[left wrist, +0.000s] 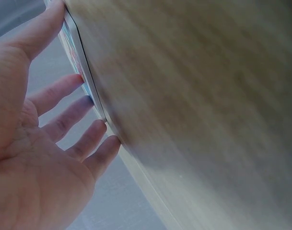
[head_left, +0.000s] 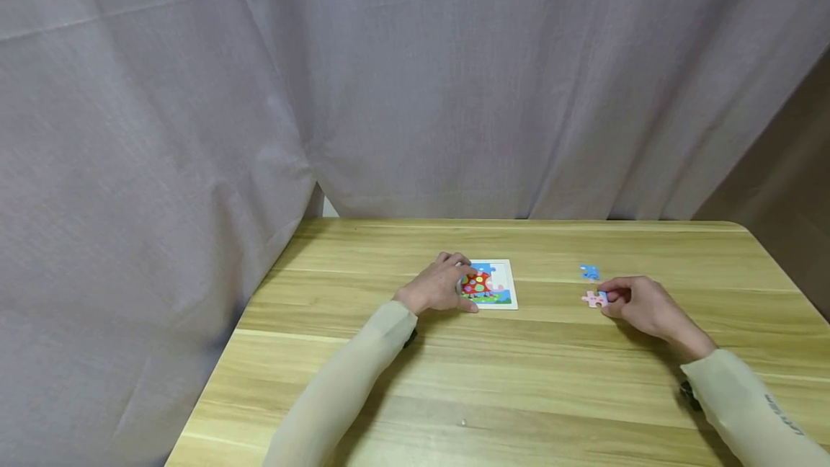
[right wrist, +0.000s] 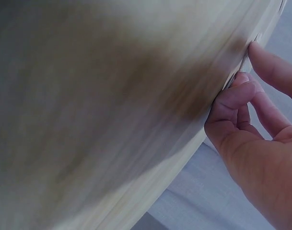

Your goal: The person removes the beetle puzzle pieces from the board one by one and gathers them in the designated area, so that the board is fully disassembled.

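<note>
A square jigsaw board [head_left: 515, 297] with a pale frame lies on the table. Its picture shows a red shape with coloured dots, blue sky and green ground; a white patch shows at the upper right. My left hand [head_left: 441, 285] rests at the board's left side, fingers extended and spread, the thumb by its near edge. In the left wrist view, the fingertips [left wrist: 100, 125] touch the board's edge. To the right, my right hand [head_left: 643, 306] pinches a pink-and-blue puzzle piece [head_left: 592, 299] at the tabletop between thumb and fingers, which partly cover it.
A blue puzzle piece [head_left: 589, 272] lies just beyond the right hand. The wooden table [head_left: 454, 380] ends at a far edge close to a grey curtain [head_left: 441, 92], which also hangs along the left side.
</note>
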A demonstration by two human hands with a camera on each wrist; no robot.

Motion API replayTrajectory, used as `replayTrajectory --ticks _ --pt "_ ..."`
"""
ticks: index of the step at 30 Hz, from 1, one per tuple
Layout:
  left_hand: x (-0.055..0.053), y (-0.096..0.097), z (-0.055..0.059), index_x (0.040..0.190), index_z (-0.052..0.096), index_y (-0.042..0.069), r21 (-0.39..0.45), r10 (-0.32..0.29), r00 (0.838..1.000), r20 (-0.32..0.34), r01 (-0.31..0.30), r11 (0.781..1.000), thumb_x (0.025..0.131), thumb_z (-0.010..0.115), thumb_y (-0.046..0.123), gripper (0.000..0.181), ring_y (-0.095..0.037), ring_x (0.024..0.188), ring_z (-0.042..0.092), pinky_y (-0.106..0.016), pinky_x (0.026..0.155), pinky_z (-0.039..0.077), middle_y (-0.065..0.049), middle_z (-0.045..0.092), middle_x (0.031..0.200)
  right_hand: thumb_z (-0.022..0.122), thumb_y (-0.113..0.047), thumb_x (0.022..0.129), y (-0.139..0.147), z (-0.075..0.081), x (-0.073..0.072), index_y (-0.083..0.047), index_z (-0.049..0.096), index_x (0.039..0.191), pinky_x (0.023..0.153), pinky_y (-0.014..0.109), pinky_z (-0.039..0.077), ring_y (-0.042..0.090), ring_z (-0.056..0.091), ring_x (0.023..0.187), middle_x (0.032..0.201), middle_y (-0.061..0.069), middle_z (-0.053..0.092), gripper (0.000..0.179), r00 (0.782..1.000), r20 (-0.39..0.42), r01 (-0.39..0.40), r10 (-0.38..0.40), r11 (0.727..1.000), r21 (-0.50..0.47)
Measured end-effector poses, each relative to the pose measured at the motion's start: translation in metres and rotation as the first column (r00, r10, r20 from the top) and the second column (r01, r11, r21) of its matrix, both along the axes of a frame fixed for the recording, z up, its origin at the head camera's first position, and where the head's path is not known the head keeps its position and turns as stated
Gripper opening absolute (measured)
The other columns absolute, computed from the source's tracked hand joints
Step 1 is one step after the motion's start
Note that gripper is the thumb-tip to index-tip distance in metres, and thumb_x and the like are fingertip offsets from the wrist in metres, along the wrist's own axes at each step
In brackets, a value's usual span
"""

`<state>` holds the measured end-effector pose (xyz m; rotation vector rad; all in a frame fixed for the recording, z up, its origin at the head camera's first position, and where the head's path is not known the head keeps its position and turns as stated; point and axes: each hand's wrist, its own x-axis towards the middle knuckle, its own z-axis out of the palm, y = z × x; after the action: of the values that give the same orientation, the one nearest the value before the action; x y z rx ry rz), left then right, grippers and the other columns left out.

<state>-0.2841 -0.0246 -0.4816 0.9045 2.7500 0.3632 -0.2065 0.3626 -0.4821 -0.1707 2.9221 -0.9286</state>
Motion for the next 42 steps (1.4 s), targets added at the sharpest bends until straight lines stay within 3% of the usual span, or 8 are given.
replayTrajectory --ticks 12,21,32,42 --pt "0.0 0.0 0.001 0.158 0.059 0.02 -0.01 -0.016 1.0 -0.011 0.016 1.0 0.094 0.085 0.052 0.077 -0.025 0.152 0.043 -0.038 0.128 0.044 -0.001 0.05 0.165 0.083 -0.009 0.091 -0.001 0.001 0.001 0.01 0.074 0.12 0.067 0.02 0.046 0.001 0.055 0.078 0.096 0.01 0.073 0.035 1.0 0.0 0.015 -0.015 1.0 -0.003" --pt "-0.001 0.0 0.0 0.158 0.059 0.021 -0.019 -0.02 1.0 -0.016 0.02 1.0 0.094 0.084 0.053 0.077 -0.025 0.153 0.043 -0.038 0.129 0.043 -0.001 0.049 0.165 0.083 -0.017 0.095 -0.01 0.007 0.004 0.008 0.071 0.128 0.068 0.02 0.044 0.003 0.054 0.081 0.1 0.008 0.07 0.043 1.0 0.002 0.022 -0.022 1.0 -0.007" --pt "-0.001 -0.001 -0.001 0.158 0.059 0.021 -0.002 -0.011 1.0 -0.002 0.011 1.0 0.094 0.085 0.052 0.077 -0.025 0.152 0.043 -0.039 0.127 0.044 -0.001 0.049 0.165 0.082 -0.012 0.097 -0.051 0.018 0.001 0.009 0.072 0.125 0.064 0.019 0.047 -0.001 0.053 0.079 0.097 0.007 0.07 0.037 0.998 -0.065 -0.013 0.009 0.997 -0.07" --pt "-0.002 -0.001 -0.001 0.158 0.059 0.021 -0.002 -0.009 1.0 0.0 0.009 1.0 0.094 0.084 0.052 0.076 -0.024 0.153 0.042 -0.039 0.127 0.045 0.0 0.049 0.166 0.081 -0.009 0.096 -0.093 0.017 -0.006 0.009 0.076 0.12 0.066 0.019 0.05 0.007 0.059 0.082 0.097 0.009 0.076 0.03 0.996 -0.066 -0.067 0.06 0.993 -0.101"
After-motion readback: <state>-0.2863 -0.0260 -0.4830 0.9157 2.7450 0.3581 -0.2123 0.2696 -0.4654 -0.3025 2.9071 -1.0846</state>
